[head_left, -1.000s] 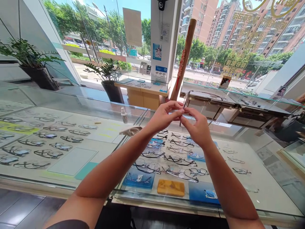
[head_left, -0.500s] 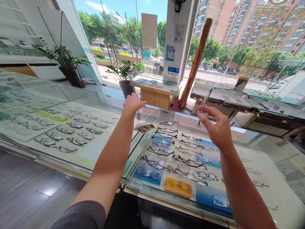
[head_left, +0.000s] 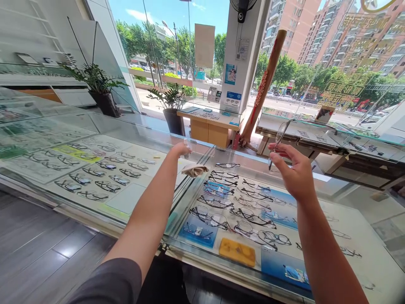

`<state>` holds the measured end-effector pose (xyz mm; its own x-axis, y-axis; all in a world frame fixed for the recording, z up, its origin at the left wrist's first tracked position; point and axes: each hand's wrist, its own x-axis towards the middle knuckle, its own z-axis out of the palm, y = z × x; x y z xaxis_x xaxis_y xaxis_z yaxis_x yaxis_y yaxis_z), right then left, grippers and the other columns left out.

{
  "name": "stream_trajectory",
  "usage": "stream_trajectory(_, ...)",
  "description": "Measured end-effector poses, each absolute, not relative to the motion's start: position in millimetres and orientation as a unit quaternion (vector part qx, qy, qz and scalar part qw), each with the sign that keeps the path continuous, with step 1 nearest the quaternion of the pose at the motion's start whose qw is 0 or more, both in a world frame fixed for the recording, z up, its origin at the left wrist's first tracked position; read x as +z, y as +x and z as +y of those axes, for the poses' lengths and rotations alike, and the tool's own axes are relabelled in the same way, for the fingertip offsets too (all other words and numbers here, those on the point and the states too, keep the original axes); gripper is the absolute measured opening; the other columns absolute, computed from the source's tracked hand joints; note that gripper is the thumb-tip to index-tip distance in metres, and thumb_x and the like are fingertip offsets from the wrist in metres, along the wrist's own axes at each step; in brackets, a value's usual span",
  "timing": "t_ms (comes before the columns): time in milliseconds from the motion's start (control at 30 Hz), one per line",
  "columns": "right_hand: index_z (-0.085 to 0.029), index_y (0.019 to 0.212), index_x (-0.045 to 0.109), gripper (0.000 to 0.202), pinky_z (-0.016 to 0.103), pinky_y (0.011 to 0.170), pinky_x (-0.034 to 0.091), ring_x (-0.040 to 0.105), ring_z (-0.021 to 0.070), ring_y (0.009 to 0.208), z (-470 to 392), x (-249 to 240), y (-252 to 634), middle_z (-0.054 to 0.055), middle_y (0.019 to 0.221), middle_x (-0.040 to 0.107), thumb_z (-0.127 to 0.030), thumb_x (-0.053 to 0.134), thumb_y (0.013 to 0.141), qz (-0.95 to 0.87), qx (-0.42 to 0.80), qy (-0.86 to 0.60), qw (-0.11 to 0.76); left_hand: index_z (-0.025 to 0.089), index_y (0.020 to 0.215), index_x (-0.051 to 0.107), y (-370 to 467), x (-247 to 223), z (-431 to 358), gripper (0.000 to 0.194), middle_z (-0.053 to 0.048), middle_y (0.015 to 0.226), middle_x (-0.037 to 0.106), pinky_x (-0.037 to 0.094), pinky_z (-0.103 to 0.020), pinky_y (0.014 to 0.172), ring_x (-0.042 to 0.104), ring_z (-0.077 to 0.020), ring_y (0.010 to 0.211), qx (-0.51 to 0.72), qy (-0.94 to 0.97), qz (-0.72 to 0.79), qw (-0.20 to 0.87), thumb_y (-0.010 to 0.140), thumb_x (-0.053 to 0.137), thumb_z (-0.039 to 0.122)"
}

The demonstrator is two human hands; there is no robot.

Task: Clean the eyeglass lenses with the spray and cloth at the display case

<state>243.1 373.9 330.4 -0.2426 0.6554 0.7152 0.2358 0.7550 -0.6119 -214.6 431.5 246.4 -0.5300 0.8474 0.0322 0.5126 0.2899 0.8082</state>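
Note:
My left hand (head_left: 181,149) reaches to the far side of the glass counter, its fingers closed around a small clear bottle (head_left: 186,142) with a pale top. Most of the bottle is hidden by the hand. A crumpled beige cloth (head_left: 194,169) lies on the glass just nearer than the bottle. Raised over the right part of the counter, my right hand (head_left: 292,169) pinches a pair of eyeglasses (head_left: 281,131) by the front, between thumb and fingers. The glasses are turned on edge, and one thin dark temple stretches off to the right.
Under the glass of the display counter (head_left: 177,237) lie several rows of eyeglasses (head_left: 218,202) and a yellow case (head_left: 237,252). Potted plants (head_left: 106,99), a small wooden display table (head_left: 205,128) and a leaning wooden trunk (head_left: 264,88) stand beyond, before large windows.
My left hand has come down from above the small bottle and closed on it. My right hand still holds the eyeglasses. The view has shifted slightly.

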Motion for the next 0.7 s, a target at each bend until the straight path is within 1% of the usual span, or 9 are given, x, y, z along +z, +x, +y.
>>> stream_trajectory(67,-0.027,0.116,0.080,0.025,0.050,0.102,0.059,0.075,0.0261,0.109,377,329,244,0.007,0.121,0.081,-0.042,0.073,0.098,-0.753,0.223,-0.281,0.552,0.021,0.082,0.057,-206,257,431,0.040,-0.009,0.083,0.069,0.060,-0.050,0.077,0.071,-0.0310,0.087,0.437,0.432,0.752,0.239,0.070,0.089,0.042)
stream_trajectory(167,-0.027,0.107,0.081,0.020,0.045,0.098,0.058,0.074,0.0239,0.105,378,330,244,0.005,0.114,0.081,-0.042,0.071,0.100,-0.731,0.262,-0.270,0.569,0.024,0.101,0.055,-183,285,430,0.036,-0.002,0.087,0.064,0.063,-0.044,0.077,0.066,-0.0210,0.083,0.504,0.459,0.676,0.280,0.082,0.080,0.041)
stream_trajectory(233,-0.027,0.100,0.081,0.020,0.042,0.094,0.058,0.072,0.0227,0.100,377,332,244,0.005,0.106,0.081,-0.042,0.069,0.101,-0.722,0.275,-0.268,0.575,0.026,0.111,0.054,-158,306,425,0.039,0.000,0.088,0.062,0.063,-0.038,0.075,0.064,-0.0181,0.082,0.540,0.493,0.608,0.308,0.085,0.079,0.041)
stream_trajectory(300,-0.026,0.096,0.082,0.021,0.041,0.093,0.057,0.071,0.0221,0.098,377,334,244,0.004,0.100,0.080,-0.042,0.068,0.101,-0.720,0.292,-0.263,0.573,0.026,0.114,0.057,-125,325,416,0.043,-0.001,0.087,0.060,0.060,-0.031,0.067,0.062,-0.0176,0.080,0.574,0.541,0.496,0.362,0.083,0.083,0.041)
stream_trajectory(367,-0.027,0.096,0.082,0.022,0.041,0.094,0.056,0.070,0.0222,0.100,376,335,244,0.004,0.099,0.079,-0.042,0.068,0.102,-0.719,0.321,-0.254,0.562,0.024,0.110,0.061,-88,338,404,0.043,-0.001,0.087,0.059,0.055,-0.025,0.060,0.060,-0.0162,0.077,0.583,0.574,0.386,0.426,0.081,0.088,0.041)
stream_trajectory(433,-0.027,0.097,0.082,0.023,0.041,0.093,0.057,0.071,0.0221,0.100,377,335,243,0.004,0.100,0.078,-0.043,0.067,0.103,-0.716,0.355,-0.248,0.548,0.021,0.097,0.063,-51,347,390,0.038,-0.001,0.081,0.056,0.050,-0.023,0.054,0.058,-0.0150,0.071,0.566,0.580,0.318,0.492,0.086,0.084,0.050)
stream_trajectory(500,-0.028,0.098,0.082,0.023,0.040,0.092,0.058,0.072,0.0219,0.099,377,334,243,0.004,0.101,0.078,-0.045,0.067,0.103,-0.707,0.391,-0.241,0.537,0.020,0.085,0.063,-20,351,378,0.053,-0.002,0.073,0.052,0.046,-0.025,0.049,0.056,-0.0152,0.064,0.536,0.572,0.272,0.558,0.092,0.069,0.072)
stream_trajectory(567,-0.028,0.097,0.081,0.024,0.040,0.091,0.059,0.074,0.0218,0.099,376,333,242,0.004,0.101,0.079,-0.046,0.068,0.103,-0.693,0.433,-0.231,0.528,0.020,0.075,0.059,1,351,370,0.068,-0.002,0.066,0.046,0.042,-0.026,0.045,0.053,-0.0152,0.059,0.511,0.551,0.237,0.615,0.090,0.055,0.086)
stream_trajectory(700,-0.027,0.094,0.078,0.025,0.039,0.089,0.062,0.075,0.0217,0.098,374,332,238,0.004,0.103,0.079,-0.049,0.070,0.101,-0.671,0.489,-0.222,0.511,0.021,0.064,0.052,16,346,368,0.080,0.000,0.059,0.039,0.036,-0.025,0.039,0.048,-0.0147,0.053,0.475,0.519,0.204,0.681,0.085,0.044,0.097)
